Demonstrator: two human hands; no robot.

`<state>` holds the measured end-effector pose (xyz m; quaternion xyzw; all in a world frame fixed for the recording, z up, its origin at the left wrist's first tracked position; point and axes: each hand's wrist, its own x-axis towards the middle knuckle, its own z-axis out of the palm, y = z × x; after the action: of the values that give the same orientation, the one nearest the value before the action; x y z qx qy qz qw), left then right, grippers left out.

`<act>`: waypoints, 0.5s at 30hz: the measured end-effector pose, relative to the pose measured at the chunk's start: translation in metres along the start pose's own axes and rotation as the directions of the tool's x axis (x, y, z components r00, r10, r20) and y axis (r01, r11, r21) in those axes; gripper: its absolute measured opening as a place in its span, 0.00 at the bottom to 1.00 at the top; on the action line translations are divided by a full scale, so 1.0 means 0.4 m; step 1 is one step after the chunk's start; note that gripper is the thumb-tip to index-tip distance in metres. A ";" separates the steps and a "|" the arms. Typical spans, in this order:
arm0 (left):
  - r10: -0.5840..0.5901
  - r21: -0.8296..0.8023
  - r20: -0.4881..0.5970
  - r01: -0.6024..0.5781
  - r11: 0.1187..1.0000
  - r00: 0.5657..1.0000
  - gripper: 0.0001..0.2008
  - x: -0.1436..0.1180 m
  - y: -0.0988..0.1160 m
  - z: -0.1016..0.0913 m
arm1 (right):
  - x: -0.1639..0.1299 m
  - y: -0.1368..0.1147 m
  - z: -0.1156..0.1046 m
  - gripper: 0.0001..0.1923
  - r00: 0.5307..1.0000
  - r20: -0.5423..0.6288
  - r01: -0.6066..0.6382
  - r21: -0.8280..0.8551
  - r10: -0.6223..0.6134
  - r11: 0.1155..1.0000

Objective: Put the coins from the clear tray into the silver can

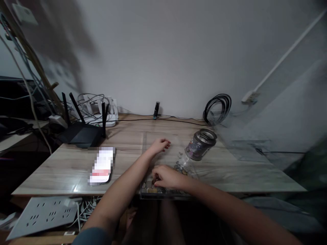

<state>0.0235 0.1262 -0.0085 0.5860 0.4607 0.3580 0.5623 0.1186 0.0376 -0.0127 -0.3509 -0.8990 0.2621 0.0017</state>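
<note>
The step in hand looks like sorting or picking through loose coins (149,185) in a clear plastic tray (145,196), and the tray serves here as the landmark. The right hand (165,177) works inside the tray's near part, fingers bent down among the coins by the near-left corner. Whether a coin is pinched there I cannot tell, since the knuckles and the shadow beneath them cover the fingertips. The left hand (162,145) is over the tray's far half, palm down, fingers loosely bent and a little apart, with nothing visible between them; whether it touches the tray floor is unclear.

The coins lie in two main groups: one along the tray's near edge, directly under and beside the right hand, the other toward the tray's right side, past the right wrist and well apart from the left hand. A metal coin-bank can (200,145) stands just right of the tray's far half, its slotted top upward; a smartphone (103,166) lies left of the tray.

As I judge it, the next move calls for a fine fingertip pinch on flat, slippery discs, keeping the knuckles off the tray's near wall, with the left hand free to steady the tray.
</note>
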 end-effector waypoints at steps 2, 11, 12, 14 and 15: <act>-0.003 0.004 0.003 0.003 1.000 1.000 0.11 0.002 0.000 0.000 | -0.004 0.001 -0.009 0.06 0.999 0.048 -0.024 0.046 0.021 0.999; -0.028 0.044 0.005 0.028 0.999 1.000 0.11 0.000 0.006 -0.002 | -0.042 -0.007 -0.029 0.12 0.977 0.208 -0.040 0.012 0.037 0.999; -0.030 0.043 0.004 0.030 0.999 1.000 0.10 0.000 0.006 -0.002 | -0.041 -0.004 -0.029 0.12 0.974 0.219 -0.051 -0.009 0.052 0.999; -0.037 0.033 0.002 0.037 0.999 0.999 0.10 0.001 0.005 -0.002 | -0.040 0.005 -0.030 0.11 0.967 0.249 -0.047 -0.037 0.055 0.998; -0.043 0.016 0.002 0.043 0.999 0.999 0.10 0.001 0.005 -0.001 | -0.040 0.010 -0.032 0.10 0.963 0.269 -0.027 -0.036 0.035 0.999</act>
<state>0.0234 0.1270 -0.0067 0.5811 0.4753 0.3413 0.5656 0.1356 0.0360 -0.0008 -0.3261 -0.8893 0.2930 -0.1301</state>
